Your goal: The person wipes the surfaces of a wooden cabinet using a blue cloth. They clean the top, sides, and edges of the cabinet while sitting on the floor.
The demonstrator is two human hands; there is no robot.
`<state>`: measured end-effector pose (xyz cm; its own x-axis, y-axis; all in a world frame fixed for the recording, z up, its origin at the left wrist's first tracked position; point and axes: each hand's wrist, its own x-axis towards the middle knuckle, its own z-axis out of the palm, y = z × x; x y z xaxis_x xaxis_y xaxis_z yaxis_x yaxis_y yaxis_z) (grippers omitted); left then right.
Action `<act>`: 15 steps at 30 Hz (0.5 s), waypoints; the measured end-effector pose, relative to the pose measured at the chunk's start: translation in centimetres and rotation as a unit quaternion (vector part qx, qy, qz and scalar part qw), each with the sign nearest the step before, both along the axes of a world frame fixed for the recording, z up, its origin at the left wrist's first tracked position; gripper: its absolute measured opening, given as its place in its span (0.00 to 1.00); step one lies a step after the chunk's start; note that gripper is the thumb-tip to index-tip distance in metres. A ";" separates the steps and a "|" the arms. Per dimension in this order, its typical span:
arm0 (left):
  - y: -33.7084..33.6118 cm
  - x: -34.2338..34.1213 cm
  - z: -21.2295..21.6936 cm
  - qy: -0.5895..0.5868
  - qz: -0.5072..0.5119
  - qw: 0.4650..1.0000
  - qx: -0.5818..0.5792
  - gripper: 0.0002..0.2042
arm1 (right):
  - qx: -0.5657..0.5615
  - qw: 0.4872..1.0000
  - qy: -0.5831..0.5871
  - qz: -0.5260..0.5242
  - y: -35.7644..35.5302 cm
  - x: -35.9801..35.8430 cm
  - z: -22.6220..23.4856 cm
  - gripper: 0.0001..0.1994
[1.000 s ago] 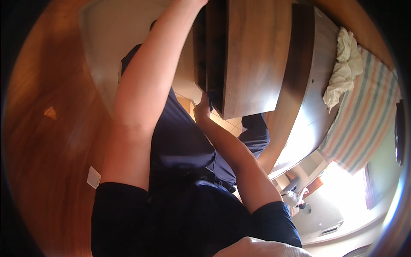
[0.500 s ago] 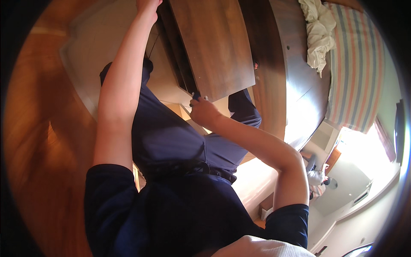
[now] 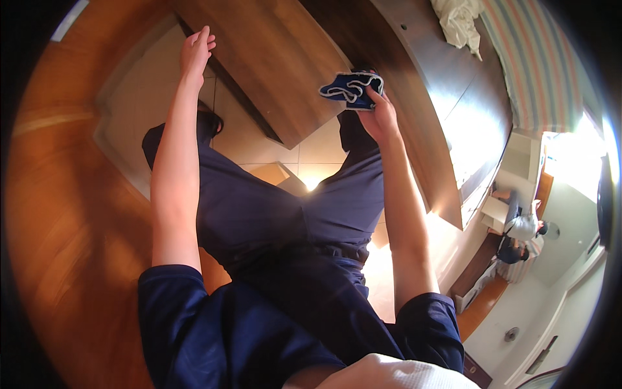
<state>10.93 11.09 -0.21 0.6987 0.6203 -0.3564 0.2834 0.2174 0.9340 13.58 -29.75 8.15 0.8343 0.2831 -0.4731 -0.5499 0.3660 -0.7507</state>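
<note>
My right hand [image 3: 379,120] grips a crumpled dark blue cloth [image 3: 356,91] with white edging, over the right end of a brown wooden panel [image 3: 278,71]. The panel looks like the top or front of a drawer, with a dark lower edge. At its far left edge is my left hand [image 3: 196,57], fingers stretched out and nothing in them. I cannot tell whether those fingertips touch the wood.
A dark wooden bed frame [image 3: 447,84] runs along the right, with a striped mattress [image 3: 531,58] and a cream cloth [image 3: 457,23]. A pale brown box [image 3: 272,174] lies on the tiled floor between my legs. Two people [image 3: 523,227] are farther off at right.
My right hand has moved up and right from the panel's near corner, and the blue cloth now shows spread out. My left hand has come lower into view. The whole view has shifted.
</note>
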 end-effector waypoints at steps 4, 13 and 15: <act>-2.2 0.6 0.9 -0.008 -0.029 0.999 0.038 0.26 | 0.136 0.982 0.120 -0.057 -2.8 0.7 -6.8 0.17; -10.8 0.6 1.7 -0.082 -0.225 0.966 0.102 0.21 | -0.019 0.998 0.028 0.062 3.1 -0.8 -7.2 0.12; -13.3 0.0 -0.2 -0.051 -0.318 0.938 0.129 0.20 | -0.069 0.994 0.056 0.058 4.1 -2.2 -8.0 0.13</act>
